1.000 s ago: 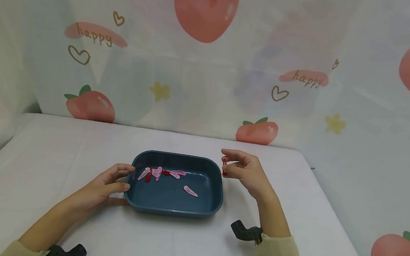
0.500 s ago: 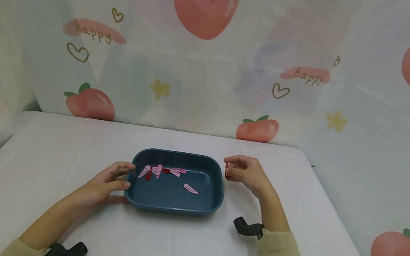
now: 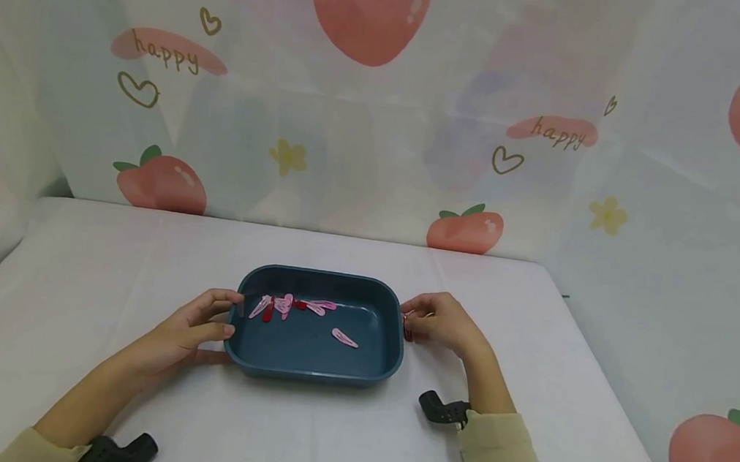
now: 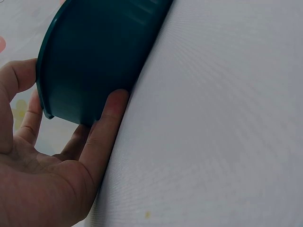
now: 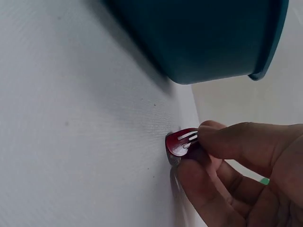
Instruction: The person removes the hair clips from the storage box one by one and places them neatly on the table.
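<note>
A dark teal tray (image 3: 312, 369) stands on the white table with several pink and red snap hair clips inside. One pink hair clip (image 3: 344, 338) lies apart from the others (image 3: 284, 304), which are bunched toward the back left. My left hand (image 3: 199, 326) holds the tray's left end, its fingers at the rim and against the outer wall in the left wrist view (image 4: 71, 156). Beyond the tray's right end, my right hand (image 3: 444, 322) pinches a red hair clip (image 5: 180, 142) between thumb and fingers, low over the tabletop.
White cloth covers the table (image 3: 299, 437). Behind it hangs a backdrop (image 3: 362, 164) printed with peaches, hearts and flowers. Each wrist carries a black camera mount (image 3: 443, 408).
My right hand has lowered beside the tray's right end, bringing the red hair clip down with it. The left hand keeps its place at the tray.
</note>
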A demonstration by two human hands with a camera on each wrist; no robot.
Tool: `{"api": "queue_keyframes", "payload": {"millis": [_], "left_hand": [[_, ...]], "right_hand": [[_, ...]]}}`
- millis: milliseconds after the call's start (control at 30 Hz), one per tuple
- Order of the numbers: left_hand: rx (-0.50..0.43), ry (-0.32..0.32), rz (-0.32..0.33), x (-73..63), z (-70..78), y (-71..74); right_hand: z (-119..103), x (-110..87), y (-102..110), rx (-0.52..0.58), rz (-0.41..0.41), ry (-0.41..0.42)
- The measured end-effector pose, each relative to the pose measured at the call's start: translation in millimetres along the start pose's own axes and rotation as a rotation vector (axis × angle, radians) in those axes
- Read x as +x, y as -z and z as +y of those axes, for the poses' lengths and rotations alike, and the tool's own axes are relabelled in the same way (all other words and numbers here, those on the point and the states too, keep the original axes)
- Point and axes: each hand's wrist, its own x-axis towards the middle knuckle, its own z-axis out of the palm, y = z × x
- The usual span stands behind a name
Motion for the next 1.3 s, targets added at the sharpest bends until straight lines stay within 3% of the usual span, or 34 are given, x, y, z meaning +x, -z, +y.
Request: {"api": "queue_keyframes", "payload": {"millis": [267,367,600,800,1000,1300], "left_hand": [[0.0,-0.003,0.005,-1.0,1.1,0.1],[0.006,-0.003,0.005,-0.8,1.0,1.0],[0.002,-0.012,-0.01,2.3,0.2,2.7],[-0.003,-0.012,-0.018,2.9,-0.6,2.5],[0.006,0.005,-0.005,2.3,-1.2,1.3],[0.015,0.001,0.001,1.5,-1.5,1.7]], "right_hand": [[-4,0.5,-3,-0.112,0.018,-0.039],[-7,-1.1,0,-0.123,0.034,-0.018],[-27,-11.6,8,-0.045,0.127,0.154],[-53,-27.2,-1,0.037,0.129,0.323],[-67,-33.7,-24,0.056,0.09,0.362],[-73,-27.6,-55,0.02,0.007,0.447]]}}
